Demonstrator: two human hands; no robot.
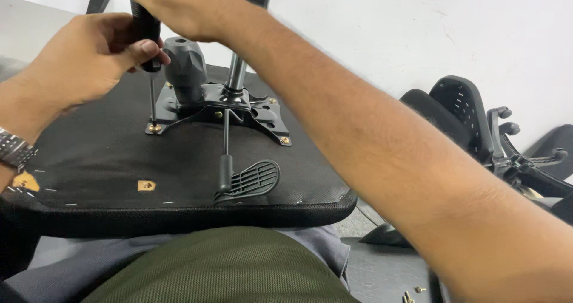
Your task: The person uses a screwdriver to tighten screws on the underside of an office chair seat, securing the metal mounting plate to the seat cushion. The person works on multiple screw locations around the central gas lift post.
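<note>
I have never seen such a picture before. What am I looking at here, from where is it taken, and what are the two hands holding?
The single picture comes from a camera worn on a person's head, looking down at their own arms. An office chair seat lies upside down on their lap, its black underside facing up. A black metal mechanism plate sits on it, with a grey knob, a steel column and a paddle lever. Both hands hold one screwdriver: the right hand grips its black handle from above, the left hand steadies it. Its tip stands on a brass screw. Other chair parts lie to the right.
</note>
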